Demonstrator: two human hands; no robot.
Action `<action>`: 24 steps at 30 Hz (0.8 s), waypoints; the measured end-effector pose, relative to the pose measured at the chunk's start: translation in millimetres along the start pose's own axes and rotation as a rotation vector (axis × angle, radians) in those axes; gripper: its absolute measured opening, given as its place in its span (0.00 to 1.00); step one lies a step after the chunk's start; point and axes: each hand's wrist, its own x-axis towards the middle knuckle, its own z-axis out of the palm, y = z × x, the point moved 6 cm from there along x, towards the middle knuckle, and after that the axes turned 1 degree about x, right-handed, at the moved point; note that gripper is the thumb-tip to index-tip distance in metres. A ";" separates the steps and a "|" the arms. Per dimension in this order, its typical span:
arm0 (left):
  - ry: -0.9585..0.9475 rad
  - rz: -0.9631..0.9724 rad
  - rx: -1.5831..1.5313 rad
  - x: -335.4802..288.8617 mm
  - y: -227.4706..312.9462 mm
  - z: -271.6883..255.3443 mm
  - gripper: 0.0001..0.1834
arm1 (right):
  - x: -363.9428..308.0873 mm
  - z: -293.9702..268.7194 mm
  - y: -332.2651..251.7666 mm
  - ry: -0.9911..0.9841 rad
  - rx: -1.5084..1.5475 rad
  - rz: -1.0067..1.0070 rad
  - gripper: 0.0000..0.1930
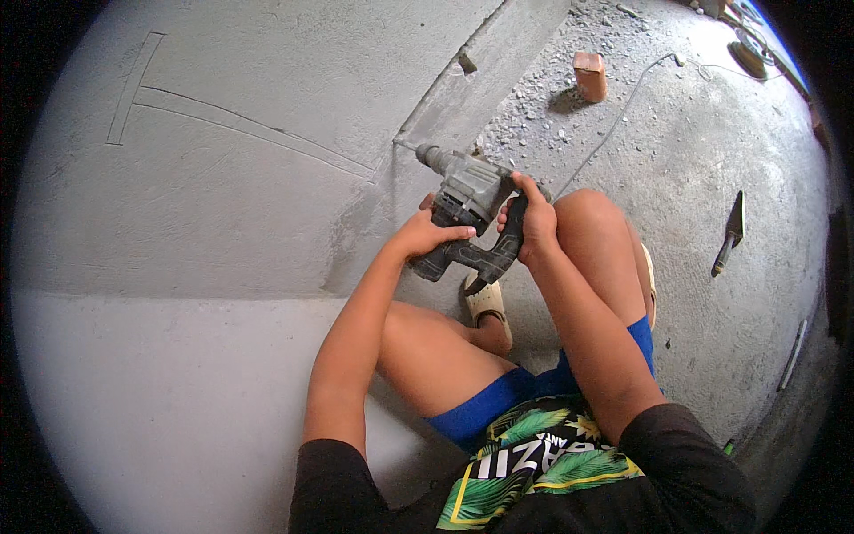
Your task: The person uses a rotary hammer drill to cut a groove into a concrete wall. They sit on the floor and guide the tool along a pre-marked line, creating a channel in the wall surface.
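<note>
A grey and black rotary hammer drill (469,187) is held in front of my knees, its nose pointing up and to the left. The bit's tip meets the grey plastered wall (240,200), or is very close to it, at the lower end of a recessed strip (485,89). My right hand (536,220) is wrapped round the rear handle, its trigger hidden. Under the drill's body, my left hand (427,234) supports it with the thumb laid across. Thin lines drawn on the wall form a sideways T-like outline (267,132) that runs toward the bit.
Broken rubble (538,102) lies along the wall's foot. A reddish brick (590,80) stands beyond the drill, and a grey cord (614,129) crosses the floor. To the right lies a pointed trowel (731,233). A round disc-like object (752,53) sits far right.
</note>
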 end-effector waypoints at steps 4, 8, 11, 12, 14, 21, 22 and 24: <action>0.022 0.007 0.142 -1.6 16.3 -1.6 0.39 | -1.2 -8.4 1.7 0.009 0.032 0.009 0.22; -0.053 -0.029 0.046 -7.0 29.0 7.2 0.37 | -4.9 -15.0 -1.0 0.012 0.092 0.028 0.22; -0.077 -0.022 -0.003 -10.4 37.5 15.7 0.35 | -5.4 -22.6 -3.9 -0.005 0.106 0.023 0.23; -0.076 -0.031 0.011 -11.4 39.1 17.6 0.34 | -4.8 -27.8 -1.9 0.006 0.136 0.049 0.24; -0.085 -0.042 0.071 -13.0 42.6 22.6 0.34 | -4.3 -38.7 6.9 -0.009 0.211 0.088 0.25; -0.175 -0.122 0.439 4.2 55.4 52.2 0.42 | 10.5 -97.4 32.5 0.154 0.340 0.211 0.23; -0.188 -0.097 0.459 10.6 58.6 57.0 0.43 | 14.2 -99.5 28.2 0.102 0.373 0.195 0.24; -0.162 -0.103 0.494 27.5 62.2 59.7 0.44 | 21.0 -105.7 18.9 0.075 0.424 0.167 0.26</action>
